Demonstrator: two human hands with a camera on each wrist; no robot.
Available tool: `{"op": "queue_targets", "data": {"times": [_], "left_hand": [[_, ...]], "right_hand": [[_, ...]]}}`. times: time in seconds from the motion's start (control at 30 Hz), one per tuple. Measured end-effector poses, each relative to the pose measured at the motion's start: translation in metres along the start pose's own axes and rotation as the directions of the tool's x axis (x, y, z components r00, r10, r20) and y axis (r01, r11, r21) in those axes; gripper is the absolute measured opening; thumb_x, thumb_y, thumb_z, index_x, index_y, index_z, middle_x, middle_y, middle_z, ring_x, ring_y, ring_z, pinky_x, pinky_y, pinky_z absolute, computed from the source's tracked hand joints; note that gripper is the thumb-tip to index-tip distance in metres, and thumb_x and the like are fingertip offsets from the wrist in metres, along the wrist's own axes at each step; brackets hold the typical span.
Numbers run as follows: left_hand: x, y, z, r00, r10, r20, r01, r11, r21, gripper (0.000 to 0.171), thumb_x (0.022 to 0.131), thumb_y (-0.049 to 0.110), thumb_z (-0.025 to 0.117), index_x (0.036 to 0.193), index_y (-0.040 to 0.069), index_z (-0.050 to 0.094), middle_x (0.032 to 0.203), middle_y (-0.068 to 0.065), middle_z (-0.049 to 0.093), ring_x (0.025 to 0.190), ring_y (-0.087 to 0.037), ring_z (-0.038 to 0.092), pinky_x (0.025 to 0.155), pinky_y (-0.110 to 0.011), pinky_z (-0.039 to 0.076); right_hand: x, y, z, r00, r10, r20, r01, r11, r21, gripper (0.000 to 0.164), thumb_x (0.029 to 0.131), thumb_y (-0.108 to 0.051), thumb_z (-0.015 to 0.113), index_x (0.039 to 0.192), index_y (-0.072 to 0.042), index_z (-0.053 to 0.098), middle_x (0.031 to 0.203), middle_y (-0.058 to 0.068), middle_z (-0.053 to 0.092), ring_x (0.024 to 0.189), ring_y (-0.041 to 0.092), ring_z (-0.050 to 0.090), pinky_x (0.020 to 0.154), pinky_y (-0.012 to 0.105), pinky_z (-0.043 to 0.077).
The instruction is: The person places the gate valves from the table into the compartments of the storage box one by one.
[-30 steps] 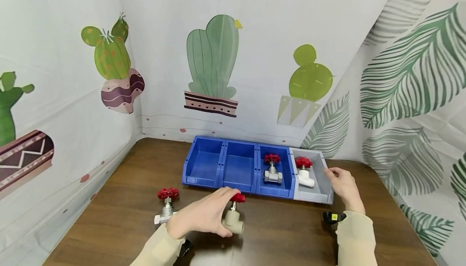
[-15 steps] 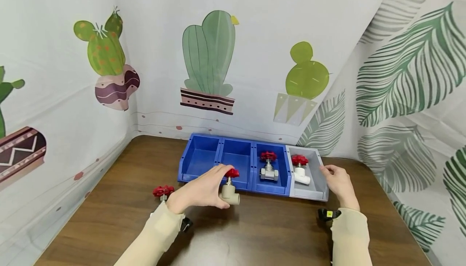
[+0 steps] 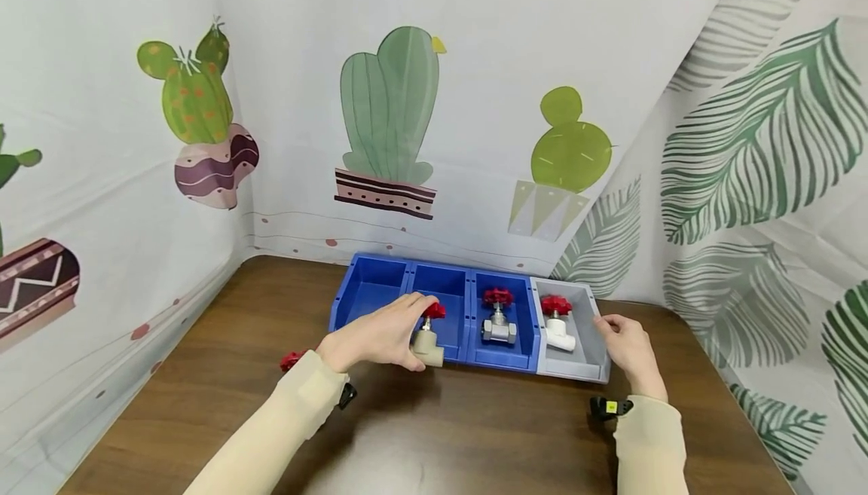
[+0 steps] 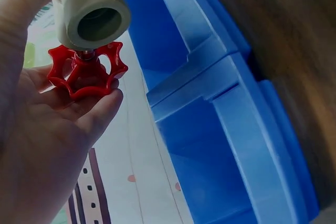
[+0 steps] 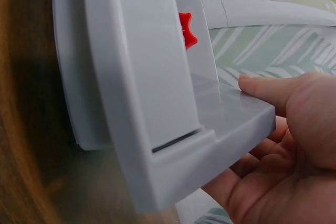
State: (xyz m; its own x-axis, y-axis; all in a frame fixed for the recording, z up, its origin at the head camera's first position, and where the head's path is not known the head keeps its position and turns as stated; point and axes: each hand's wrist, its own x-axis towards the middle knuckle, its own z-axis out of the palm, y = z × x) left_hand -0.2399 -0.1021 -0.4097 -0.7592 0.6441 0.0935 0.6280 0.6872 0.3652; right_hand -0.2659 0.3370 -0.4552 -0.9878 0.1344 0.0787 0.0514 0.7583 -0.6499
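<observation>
My left hand (image 3: 380, 335) grips a beige plastic stop valve (image 3: 427, 344) by its red handwheel (image 4: 86, 77) and its body. It holds the valve upright at the front of the second blue bin (image 3: 441, 280), overlapping that bin's front edge in the head view. On the right, my right hand (image 3: 631, 348) pinches the outer side wall of the grey bin (image 3: 573, 369), thumb on the inside and fingers outside. Inside this bin lies a white plastic valve (image 3: 559, 335) with a red handwheel. The neighbouring blue bin contains a metal valve (image 3: 498, 328).
The leftmost blue bin (image 3: 373, 291) adjoins the others in a row along the back of the wooden table (image 3: 475, 435). Another valve's red handwheel (image 3: 291, 360) shows past my left forearm, its body hidden. A printed cloth (image 3: 291, 126) hangs close behind the bins.
My left hand has carried the beige valve from the table up and forward to the second blue bin's front. My right hand has kept its grip on the grey bin. The view has shifted slightly.
</observation>
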Motion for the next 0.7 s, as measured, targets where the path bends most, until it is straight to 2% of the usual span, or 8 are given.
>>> {"op": "queue_targets", "data": {"times": [0.2,0.33,0.53,0.7], "left_hand": [[0.02,-0.009,-0.004,0.998,-0.053,0.035,0.053,0.998,0.015,0.105,0.069,0.042,0.087,0.15,0.008,0.03,0.145,-0.01,0.041,0.131,-0.024,0.041,0.108,-0.041,0.036],[0.033,-0.018,-0.002,0.996,-0.075,0.046,0.074,0.997,0.02,0.105,0.07,0.04,0.087,0.151,0.007,0.03,0.144,-0.01,0.041,0.126,-0.023,0.044,0.106,-0.04,0.039],[0.051,-0.028,0.001,0.995,-0.081,0.049,0.079,0.996,0.04,0.1,0.07,0.035,0.087,0.148,0.005,0.033,0.137,-0.01,0.046,0.112,-0.021,0.048,0.099,-0.039,0.044],[0.064,-0.03,0.006,0.992,-0.08,0.093,0.07,0.993,0.1,0.1,0.069,0.035,0.088,0.147,0.005,0.034,0.135,-0.01,0.047,0.113,-0.022,0.048,0.097,-0.037,0.044]], "right_hand": [[0.001,-0.002,-0.001,1.0,-0.006,0.005,0.006,1.0,0.008,0.044,0.102,-0.034,0.05,0.115,0.006,0.064,0.101,0.019,0.066,0.094,0.034,0.057,0.073,0.042,0.044],[0.0,-0.004,-0.001,1.0,0.002,0.015,-0.002,1.0,0.026,0.044,0.102,-0.033,0.05,0.116,0.006,0.064,0.102,0.019,0.066,0.095,0.034,0.057,0.074,0.043,0.044],[-0.002,-0.003,-0.001,1.0,0.022,0.02,-0.022,0.999,0.026,0.044,0.102,-0.034,0.05,0.117,0.005,0.064,0.103,0.018,0.066,0.094,0.031,0.056,0.073,0.04,0.044],[-0.003,-0.003,-0.002,0.999,0.023,0.023,-0.024,0.999,0.033,0.044,0.103,-0.034,0.049,0.117,0.005,0.064,0.104,0.019,0.066,0.094,0.031,0.055,0.073,0.039,0.044]]}}
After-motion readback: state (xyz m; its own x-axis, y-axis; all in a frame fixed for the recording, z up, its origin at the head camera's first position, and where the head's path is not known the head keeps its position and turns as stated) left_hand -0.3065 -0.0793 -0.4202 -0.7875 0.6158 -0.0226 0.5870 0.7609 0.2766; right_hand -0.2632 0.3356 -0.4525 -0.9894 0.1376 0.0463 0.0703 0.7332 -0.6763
